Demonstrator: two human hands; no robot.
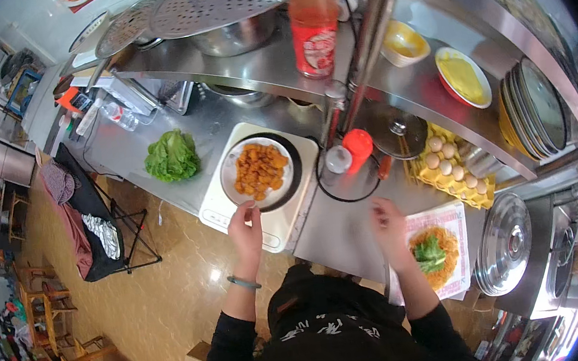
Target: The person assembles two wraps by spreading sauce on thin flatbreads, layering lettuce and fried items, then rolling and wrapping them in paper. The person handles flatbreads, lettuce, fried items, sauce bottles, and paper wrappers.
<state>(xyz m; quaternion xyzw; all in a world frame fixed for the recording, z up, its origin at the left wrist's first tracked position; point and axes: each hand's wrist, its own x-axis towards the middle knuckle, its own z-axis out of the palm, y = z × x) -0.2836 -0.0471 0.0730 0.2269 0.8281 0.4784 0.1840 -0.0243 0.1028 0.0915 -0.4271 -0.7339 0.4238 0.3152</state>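
My left hand point(245, 230) is at the near rim of a white plate point(276, 197) heaped with orange-brown fried pieces point(260, 170). Its thumb and fingers are pinched together there; what they grip, if anything, is too small to make out. The plate rests on a dark round surface on a white induction cooker point(275, 237). Off to the right, my right hand point(389, 226) hovers over the steel counter with partly curled, blurred fingers. Beside it, a flat round of shredded orange food point(450, 244) topped with green leaves point(428, 253) lies on printed paper point(453, 221).
Lettuce point(172, 156) lies left of the cooker. Behind my right hand are a red-capped bottle point(357, 145), a lidded dark pan point(400, 139) and a yellow egg tray point(452, 172). A steel shelf point(246, 66) overhangs the back. Metal lids point(505, 244) stand far right.
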